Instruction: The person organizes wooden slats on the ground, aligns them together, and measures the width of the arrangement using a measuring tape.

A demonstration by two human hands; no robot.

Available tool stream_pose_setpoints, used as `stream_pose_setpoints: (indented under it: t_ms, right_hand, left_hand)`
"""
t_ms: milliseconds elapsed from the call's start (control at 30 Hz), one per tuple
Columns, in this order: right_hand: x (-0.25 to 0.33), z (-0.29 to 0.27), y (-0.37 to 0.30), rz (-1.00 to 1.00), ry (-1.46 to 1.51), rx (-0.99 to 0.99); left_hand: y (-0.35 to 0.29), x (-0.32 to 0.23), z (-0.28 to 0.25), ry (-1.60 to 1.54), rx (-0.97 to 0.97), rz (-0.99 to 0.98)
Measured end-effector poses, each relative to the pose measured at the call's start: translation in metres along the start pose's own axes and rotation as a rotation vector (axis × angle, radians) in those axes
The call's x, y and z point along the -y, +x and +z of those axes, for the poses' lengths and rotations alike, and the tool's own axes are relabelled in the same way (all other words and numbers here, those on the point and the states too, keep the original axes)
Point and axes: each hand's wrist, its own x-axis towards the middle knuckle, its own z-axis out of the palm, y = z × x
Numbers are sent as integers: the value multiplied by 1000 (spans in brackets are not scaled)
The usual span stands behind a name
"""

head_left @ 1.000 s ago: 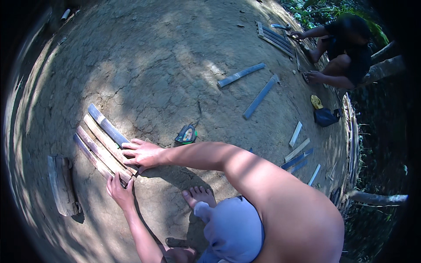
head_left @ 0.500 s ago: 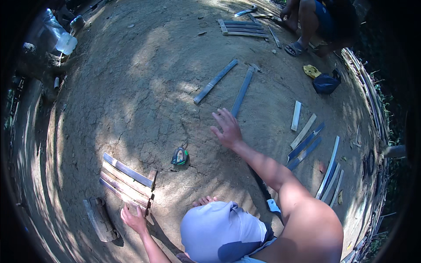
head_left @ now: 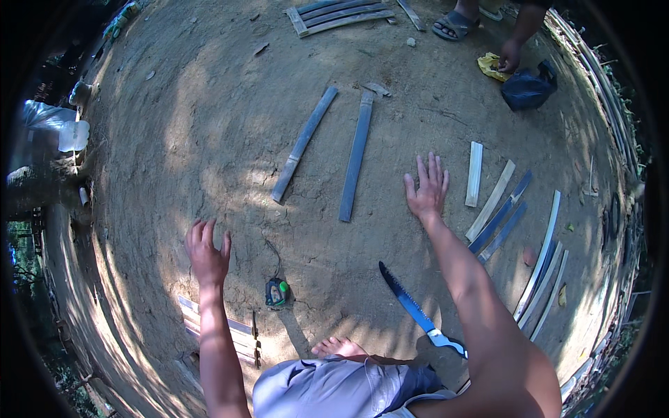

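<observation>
My right hand point(head_left: 428, 188), fingers spread and holding nothing, is over the dirt just left of a short pale wood slat point(head_left: 474, 174). To its left, two dark bamboo slats point(head_left: 357, 157) lie apart. My left hand point(head_left: 208, 252) is raised with loosely bent fingers, open, beyond a small slatted frame point(head_left: 240, 340) that my forearm partly covers. A tape measure point(head_left: 276, 292) with green parts rests on the ground between my arms. A curved pruning saw point(head_left: 411, 305) with a white and blue handle lies beside my right forearm.
Several more slats point(head_left: 498, 205) lie at the right. Another slatted frame point(head_left: 341, 17) is at the far side. Near a black plastic bag point(head_left: 528, 87), another person's hand point(head_left: 510, 56) touches a yellow packet point(head_left: 492, 66). A fence of poles point(head_left: 592, 80) edges the right side.
My left hand has moved forward, away from the small frame. My right hand has shifted right, off the dark slat. The other person's hand has come to the yellow packet. My view has shifted.
</observation>
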Motion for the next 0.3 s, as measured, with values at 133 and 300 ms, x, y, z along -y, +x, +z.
stream_pose_setpoints:
  t_ms: [133,300]
  right_hand:
    - [2,-4,7,-1,-10,0]
    - [2,-4,9,3,2,18]
  left_hand:
    - [47,-41,13,-75,36,106]
    - [38,-18,12,-64,65,95]
